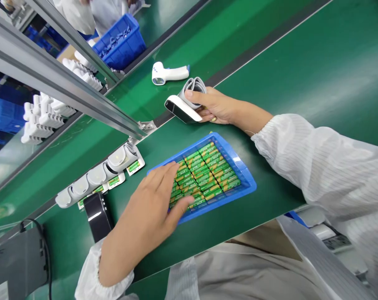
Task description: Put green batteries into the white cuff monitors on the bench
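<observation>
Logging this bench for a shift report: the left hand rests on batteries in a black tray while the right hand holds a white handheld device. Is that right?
Not quite: the tray is blue, not black, as the head view shows. The left hand rests on batteries in a blue plastic tray, and the right hand holds a white handheld device.

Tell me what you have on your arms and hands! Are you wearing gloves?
No gloves: my left hand and right hand are bare. My arms are in a loose white smock with thin, faint stripes. The right sleeve is wide and baggy, and the left sleeve ends in a puffy, gathered cuff.
</observation>
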The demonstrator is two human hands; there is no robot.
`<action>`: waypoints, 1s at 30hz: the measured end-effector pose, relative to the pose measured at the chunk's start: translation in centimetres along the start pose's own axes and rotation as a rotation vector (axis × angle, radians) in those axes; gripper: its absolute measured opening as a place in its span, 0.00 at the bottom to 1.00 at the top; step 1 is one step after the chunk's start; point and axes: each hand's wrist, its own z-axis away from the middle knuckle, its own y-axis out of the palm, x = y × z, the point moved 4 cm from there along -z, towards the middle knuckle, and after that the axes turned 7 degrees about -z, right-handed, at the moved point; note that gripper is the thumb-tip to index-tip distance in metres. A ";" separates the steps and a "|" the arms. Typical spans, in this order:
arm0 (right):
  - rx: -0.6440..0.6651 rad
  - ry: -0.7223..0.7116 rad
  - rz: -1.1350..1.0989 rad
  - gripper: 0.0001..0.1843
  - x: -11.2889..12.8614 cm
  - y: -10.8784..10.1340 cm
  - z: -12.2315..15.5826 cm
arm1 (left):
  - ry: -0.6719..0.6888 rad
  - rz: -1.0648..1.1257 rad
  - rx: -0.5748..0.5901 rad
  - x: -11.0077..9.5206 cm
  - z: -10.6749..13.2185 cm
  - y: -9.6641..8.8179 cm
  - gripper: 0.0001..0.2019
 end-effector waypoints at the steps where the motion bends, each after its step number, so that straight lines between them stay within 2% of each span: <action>1: 0.008 0.000 0.006 0.34 0.0 0.0 -0.1 | -0.002 -0.012 0.011 -0.3 0.2 0.4 0.33; 3: 0.022 -0.004 0.016 0.34 0.0 0.1 -0.1 | -0.004 -0.029 0.010 -0.8 0.6 1.1 0.42; 5: 0.030 -0.008 0.016 0.34 0.0 0.1 -0.2 | -0.001 -0.044 0.001 -1.1 0.8 1.4 0.43; 10: -0.001 0.042 -0.042 0.35 0.3 0.4 0.0 | 0.037 -0.065 0.021 -2.3 0.9 1.1 0.26; 13: -0.013 0.061 -0.054 0.34 0.4 0.4 0.2 | 0.079 -0.051 0.049 -3.3 1.1 0.8 0.20; 18: -0.034 0.052 -0.042 0.35 0.4 0.4 0.3 | 0.117 -0.064 0.079 -4.3 1.2 0.8 0.20; 26: -0.050 0.062 -0.028 0.36 0.3 0.2 0.3 | 0.081 0.002 0.072 -4.0 1.2 1.4 0.19; 30: 0.019 0.056 -0.012 0.35 0.2 0.1 0.0 | 0.065 0.012 0.091 -4.1 1.2 1.3 0.19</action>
